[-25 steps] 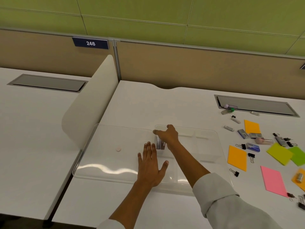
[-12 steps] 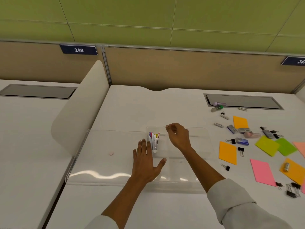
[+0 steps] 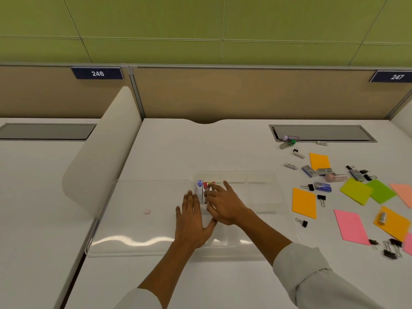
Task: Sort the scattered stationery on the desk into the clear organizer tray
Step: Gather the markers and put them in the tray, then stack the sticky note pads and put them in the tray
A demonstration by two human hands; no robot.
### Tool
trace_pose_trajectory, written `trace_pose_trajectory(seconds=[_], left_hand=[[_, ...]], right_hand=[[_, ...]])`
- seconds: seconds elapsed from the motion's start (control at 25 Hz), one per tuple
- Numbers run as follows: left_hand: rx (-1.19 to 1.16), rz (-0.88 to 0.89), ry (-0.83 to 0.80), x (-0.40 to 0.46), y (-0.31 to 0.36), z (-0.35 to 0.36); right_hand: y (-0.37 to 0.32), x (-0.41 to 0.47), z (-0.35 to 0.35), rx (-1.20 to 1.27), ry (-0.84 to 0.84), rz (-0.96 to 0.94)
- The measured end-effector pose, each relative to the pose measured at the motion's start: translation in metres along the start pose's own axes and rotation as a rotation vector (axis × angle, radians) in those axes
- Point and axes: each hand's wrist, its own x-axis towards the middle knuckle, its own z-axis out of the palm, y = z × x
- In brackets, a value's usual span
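The clear organizer tray [image 3: 263, 179] lies in front of me on the white desk, its flat clear lid [image 3: 133, 239] beside it on the left. Several small coloured-top items [image 3: 200, 188] stand together in the tray's far left compartment. My right hand [image 3: 225, 204] rests over that compartment, fingers spread and touching those items. My left hand [image 3: 192, 219] lies flat, fingers apart, where lid and tray meet. Scattered stationery sits to the right: orange sticky notes [image 3: 304, 202], a pink note [image 3: 351, 226], green notes [image 3: 367, 191], black binder clips [image 3: 391, 248] and small staple boxes [image 3: 322, 186].
A small pink round piece [image 3: 147, 211] lies on the lid. A white curved divider [image 3: 104, 152] rises at the desk's left edge. A grey cable hatch [image 3: 321, 133] is set into the desk at the far right, with small tubes [image 3: 288, 142] at its front edge.
My right hand was on the items a second ago, lifted clear to their right, and has come back onto them with fingers spread. The left hand stays flat.
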Motion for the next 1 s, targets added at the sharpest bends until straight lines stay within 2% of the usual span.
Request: trace_pose_trajectory(seconds=[0.28, 0.48, 0.72, 1.0], left_hand=[[0.008, -0.001, 0.022, 0.003, 0.001, 0.001], [0.002, 0.143, 0.054, 0.017, 0.022, -0.012], [0.014, 0.285, 0.010, 0.026, 0.079, -0.008], [0.030, 0.436, 0.013, 0.034, 0.170, 0.019]], right_hand=[[0.023, -0.016, 0.002, 0.105, 0.135, 0.098], [0.035, -0.032, -0.008, 0.094, 0.151, 0.150], [0.068, -0.081, -0.020, 0.110, 0.246, 0.246], [0.134, -0.150, -0.026, 0.137, 0.278, 0.399]])
